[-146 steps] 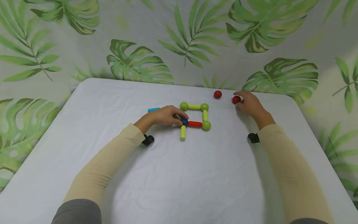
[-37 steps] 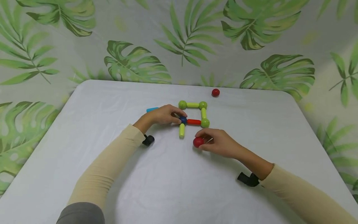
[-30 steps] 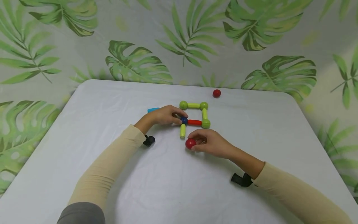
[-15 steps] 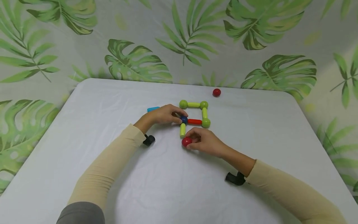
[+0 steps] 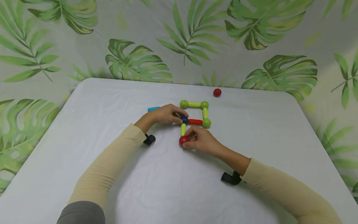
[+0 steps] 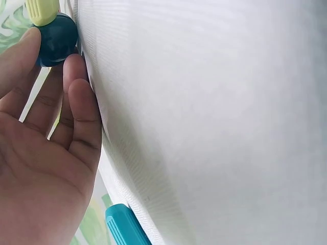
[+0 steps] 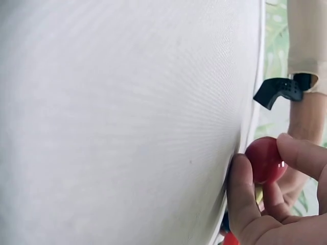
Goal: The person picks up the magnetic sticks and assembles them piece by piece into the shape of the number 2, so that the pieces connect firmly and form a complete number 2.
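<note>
My left hand (image 5: 167, 114) pinches a dark blue ball (image 5: 184, 120), seen close up in the left wrist view. From that ball a red rod (image 5: 195, 121) runs right to a green ball (image 5: 206, 123), and a yellow-green rod (image 5: 183, 130) points toward me. My right hand (image 5: 203, 141) pinches a red ball (image 5: 183, 141) at the near end of that rod; they appear to touch. Further green balls (image 5: 204, 105) and yellow-green rods (image 5: 194, 105) continue the shape behind. A gap lies between the far left green ball (image 5: 183, 104) and the blue ball, partly behind my left fingers.
A second red ball (image 5: 217, 92) lies near the table's far edge. A light blue rod (image 5: 153, 109) sits behind my left hand, partly covered. White cloth covers the table (image 5: 156, 186), and a leaf-patterned cloth (image 5: 139, 59) hangs behind it.
My right hand took the red ball from the far right, carried it toward me and left, and brought it to the end of the near yellow-green rod. My left hand stays on the blue ball.
</note>
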Action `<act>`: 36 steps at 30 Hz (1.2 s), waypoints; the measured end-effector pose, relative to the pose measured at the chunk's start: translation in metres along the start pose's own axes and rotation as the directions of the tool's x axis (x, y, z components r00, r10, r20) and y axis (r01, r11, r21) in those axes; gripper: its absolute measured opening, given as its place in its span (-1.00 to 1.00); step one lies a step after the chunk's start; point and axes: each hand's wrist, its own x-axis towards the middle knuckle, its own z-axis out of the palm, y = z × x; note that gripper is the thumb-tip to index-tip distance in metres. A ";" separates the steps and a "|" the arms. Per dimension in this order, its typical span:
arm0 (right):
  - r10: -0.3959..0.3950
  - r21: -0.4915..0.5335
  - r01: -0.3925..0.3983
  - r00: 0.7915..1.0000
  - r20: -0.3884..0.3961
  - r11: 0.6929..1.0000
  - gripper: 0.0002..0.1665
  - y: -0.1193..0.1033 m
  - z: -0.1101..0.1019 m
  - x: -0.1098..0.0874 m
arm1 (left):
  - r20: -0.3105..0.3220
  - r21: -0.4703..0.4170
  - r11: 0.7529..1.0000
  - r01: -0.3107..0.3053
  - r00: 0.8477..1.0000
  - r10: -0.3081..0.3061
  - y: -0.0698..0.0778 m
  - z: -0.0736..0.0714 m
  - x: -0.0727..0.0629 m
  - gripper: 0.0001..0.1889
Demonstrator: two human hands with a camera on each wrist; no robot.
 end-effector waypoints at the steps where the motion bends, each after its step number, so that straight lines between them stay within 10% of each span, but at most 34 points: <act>1: 0.004 -0.002 -0.004 1.000 -0.003 1.000 -0.58 -0.001 0.000 0.000 | -0.001 -0.002 1.000 0.000 1.000 0.000 0.000 0.000 0.000 -0.59; 36: 0.029 -0.040 -0.029 1.000 0.010 0.999 -0.59 -0.005 0.005 0.004 | -0.002 -0.013 1.000 -0.006 1.000 0.006 -0.001 0.001 -0.003 -0.58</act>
